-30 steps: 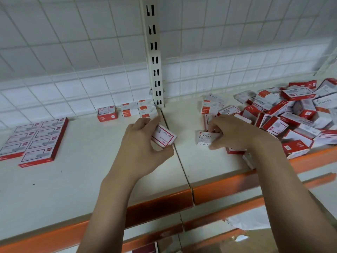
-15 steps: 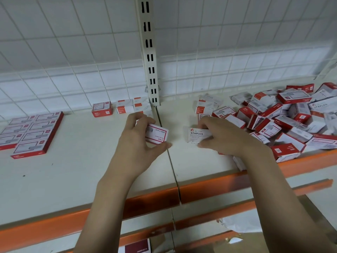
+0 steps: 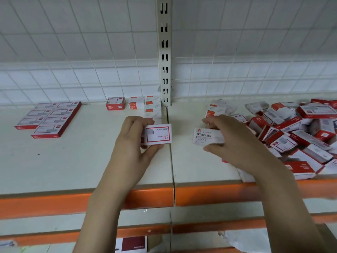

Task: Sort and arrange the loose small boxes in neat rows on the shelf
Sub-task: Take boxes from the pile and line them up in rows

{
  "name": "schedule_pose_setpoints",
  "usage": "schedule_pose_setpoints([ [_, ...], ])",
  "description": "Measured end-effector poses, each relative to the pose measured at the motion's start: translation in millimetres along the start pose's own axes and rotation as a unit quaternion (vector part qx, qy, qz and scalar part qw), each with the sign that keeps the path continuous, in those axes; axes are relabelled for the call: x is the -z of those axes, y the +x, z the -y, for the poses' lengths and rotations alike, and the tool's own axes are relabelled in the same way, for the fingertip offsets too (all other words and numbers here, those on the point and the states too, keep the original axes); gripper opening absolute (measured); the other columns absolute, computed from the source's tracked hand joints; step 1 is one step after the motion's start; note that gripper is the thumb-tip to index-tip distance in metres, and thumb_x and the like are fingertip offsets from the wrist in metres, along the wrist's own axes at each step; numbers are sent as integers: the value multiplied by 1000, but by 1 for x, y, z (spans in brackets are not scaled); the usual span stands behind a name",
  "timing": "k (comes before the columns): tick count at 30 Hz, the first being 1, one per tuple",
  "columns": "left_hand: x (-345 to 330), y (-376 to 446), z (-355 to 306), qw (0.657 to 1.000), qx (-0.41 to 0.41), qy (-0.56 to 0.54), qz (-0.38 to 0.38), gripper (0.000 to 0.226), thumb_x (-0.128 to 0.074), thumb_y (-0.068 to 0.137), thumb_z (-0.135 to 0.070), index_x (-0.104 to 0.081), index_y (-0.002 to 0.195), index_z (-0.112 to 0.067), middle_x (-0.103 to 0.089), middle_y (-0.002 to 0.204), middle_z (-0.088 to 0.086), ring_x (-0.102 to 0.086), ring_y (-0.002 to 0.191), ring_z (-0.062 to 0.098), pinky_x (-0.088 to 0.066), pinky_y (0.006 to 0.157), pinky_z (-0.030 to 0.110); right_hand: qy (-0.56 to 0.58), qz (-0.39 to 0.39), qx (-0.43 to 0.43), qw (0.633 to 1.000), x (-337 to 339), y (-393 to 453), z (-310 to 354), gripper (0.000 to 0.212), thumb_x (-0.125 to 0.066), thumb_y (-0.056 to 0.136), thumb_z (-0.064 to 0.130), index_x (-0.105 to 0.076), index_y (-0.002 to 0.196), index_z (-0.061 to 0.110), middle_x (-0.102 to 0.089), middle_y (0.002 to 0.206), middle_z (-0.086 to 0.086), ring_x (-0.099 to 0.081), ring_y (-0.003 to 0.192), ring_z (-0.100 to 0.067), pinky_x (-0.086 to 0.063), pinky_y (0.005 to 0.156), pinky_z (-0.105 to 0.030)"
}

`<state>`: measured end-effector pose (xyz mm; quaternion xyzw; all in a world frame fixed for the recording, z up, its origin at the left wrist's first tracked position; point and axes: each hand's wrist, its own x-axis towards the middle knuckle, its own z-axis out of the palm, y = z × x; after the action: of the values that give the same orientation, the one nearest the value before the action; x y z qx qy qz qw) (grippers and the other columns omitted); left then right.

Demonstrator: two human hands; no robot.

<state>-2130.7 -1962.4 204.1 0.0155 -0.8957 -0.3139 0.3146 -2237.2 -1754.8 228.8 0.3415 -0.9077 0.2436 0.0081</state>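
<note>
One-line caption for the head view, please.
Each hand, left hand and right hand, holds a staples box beside the loose pile.

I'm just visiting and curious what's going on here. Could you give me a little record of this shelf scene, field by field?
left hand: holds a red-bordered box, print upside down
right hand: holds a white box marked STAPLES
sorted rows: flat red-edged boxes, far left of the shelf
back row: a few boxes by the slotted post
loose pile: jumbled boxes on the right
</note>
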Motion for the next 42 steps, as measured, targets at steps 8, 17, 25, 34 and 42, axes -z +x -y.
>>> schedule_pose_setpoints([
  [8, 21, -16, 5, 999, 18, 24, -21, 41, -77, 72, -9, -56, 108, -12, -49, 101, -4, -48, 88, -10, -38, 70, 1, -5, 10, 42, 999, -13, 3, 19, 29, -69, 77, 19, -43, 89, 26, -49, 87, 10, -46, 77, -4, -34, 59, -26],
  [17, 61, -26, 38, 999, 32, 9, -30, 41, -77, 73, -12, -54, 107, -16, -54, 99, -4, -49, 85, -8, -40, 67, 3, 23, 60, 24, 998, -35, 9, 61, 30, -66, 82, 27, -48, 103, 37, -62, 89, 12, -55, 65, 0, -40, 52, -15],
  [25, 129, -36, 99, 999, 24, 21, -12, 40, -77, 73, -12, -56, 108, -14, -54, 99, -6, -49, 87, -9, -37, 68, 0, 33, 53, 0, 998, -80, 29, 138, 36, -61, 82, 27, -49, 116, 30, -61, 107, 11, -56, 92, -11, -47, 73, -29],
  [34, 204, -43, 171, 1000, 26, 9, 5, 36, -68, 74, -25, -56, 106, -14, -59, 101, 0, -53, 84, 9, -40, 67, 9, 84, 67, 13, 994, -130, 52, 224, 50, -58, 81, 19, -40, 117, 50, -55, 91, 17, -52, 76, 0, -39, 63, -17],
  [42, 231, -51, 202, 1000, 22, 6, 7, 37, -69, 73, -26, -60, 106, -15, -51, 102, -8, -47, 84, -5, -35, 71, 1, 74, 82, 13, 994, -147, 61, 259, 43, -58, 79, 16, -39, 101, 49, -53, 78, 13, -47, 68, 1, -31, 53, -17],
])
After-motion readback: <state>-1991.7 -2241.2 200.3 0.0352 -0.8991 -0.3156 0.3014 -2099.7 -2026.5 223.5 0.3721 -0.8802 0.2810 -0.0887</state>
